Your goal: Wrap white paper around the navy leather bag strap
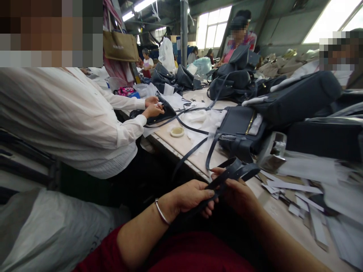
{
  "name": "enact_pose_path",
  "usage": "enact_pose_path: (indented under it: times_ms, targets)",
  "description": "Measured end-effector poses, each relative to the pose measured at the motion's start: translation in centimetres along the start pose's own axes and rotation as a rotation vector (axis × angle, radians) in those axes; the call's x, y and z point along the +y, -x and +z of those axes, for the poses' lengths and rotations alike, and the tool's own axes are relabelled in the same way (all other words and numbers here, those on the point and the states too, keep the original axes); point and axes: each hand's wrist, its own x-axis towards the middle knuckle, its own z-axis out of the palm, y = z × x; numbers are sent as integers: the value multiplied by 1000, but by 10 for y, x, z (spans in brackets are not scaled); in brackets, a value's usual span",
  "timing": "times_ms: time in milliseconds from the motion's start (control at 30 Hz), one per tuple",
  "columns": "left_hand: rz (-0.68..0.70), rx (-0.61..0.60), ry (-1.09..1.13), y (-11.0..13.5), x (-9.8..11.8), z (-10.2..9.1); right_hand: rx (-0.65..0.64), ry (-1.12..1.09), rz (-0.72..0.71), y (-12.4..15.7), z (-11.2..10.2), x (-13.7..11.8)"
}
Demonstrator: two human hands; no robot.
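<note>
My left hand [195, 196], with a bangle on its wrist, is closed round a dark navy strap [231, 170] in front of my body. My right hand [236, 190] grips the same strap a little farther along, where it bends into loops; some of its fingers are hidden behind it. Another length of strap hangs over the table edge just beyond my hands. Past them lies a navy bag [238, 121] with a brass zip, partly covered by thin wrapping.
To the left a person in white works on a dark bag [164, 113]. A tape roll [177, 131] lies near the table edge [181, 156]. Paper strips [297, 187] are scattered at right, near a metal box [272, 151]. More navy bags [232, 85] are piled behind.
</note>
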Motion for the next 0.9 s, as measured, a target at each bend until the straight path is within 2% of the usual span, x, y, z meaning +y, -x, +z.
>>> enact_pose_path:
  times_ms: [67, 133, 267, 400, 467, 533, 633, 767, 833, 900]
  targets:
    - [-5, 11, -32, -3, 1, 1, -74, 7, 48, 4, -5, 3]
    - [-29, 25, -76, -6, 0, 2, -65, 160, 64, 6, -6, 6]
    - [-47, 1, -112, -8, -3, 0, 140, 445, -7, 3, 0, 4]
    - [-86, -89, -125, 4, -8, -12, 287, 463, -152, -3, -9, -8]
    - [-109, -71, -172, 11, -10, -17, 306, 456, -185, -3, -18, -13]
    - [-110, 3, -241, 14, -12, -17, 268, 401, -175, 0, -24, -13]
    - [-77, 81, -332, 14, -12, -7, 124, 372, -133, 9, -23, -7]
    - [3, 36, -444, 10, -13, 7, -92, 678, -87, 21, -12, 6]
    - [36, -5, -524, 8, -10, 10, -117, 741, -104, 24, -11, 9]
    - [78, -30, -638, 7, -1, 7, -87, 731, -133, 24, -16, 8]
